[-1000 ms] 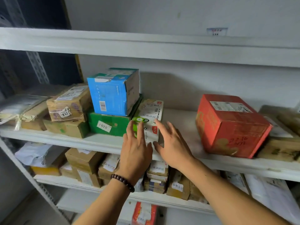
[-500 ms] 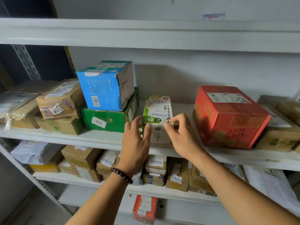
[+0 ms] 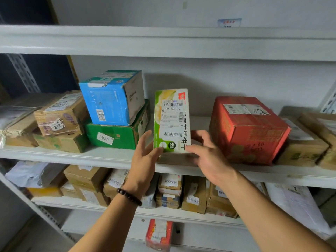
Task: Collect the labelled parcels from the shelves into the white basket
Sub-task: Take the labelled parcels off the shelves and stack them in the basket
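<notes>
While the green-and-white parcel (image 3: pixel 171 120) is standing on end at the front of the middle shelf (image 3: pixel 72 157), between the green box (image 3: pixel 112 137) and the red box (image 3: pixel 249 131), both hands are holding its lower end. The left hand (image 3: pixel 145 159) is pinching the bottom left corner, thumb in front, and the right hand (image 3: pixel 207 155) is gripping the bottom right corner, thumb lying across the front, fingers curling behind; its shipping label (image 3: pixel 172 113) is facing outward.

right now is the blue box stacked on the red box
No, the blue box rests on the green box; the red box stands apart to its right.
</notes>
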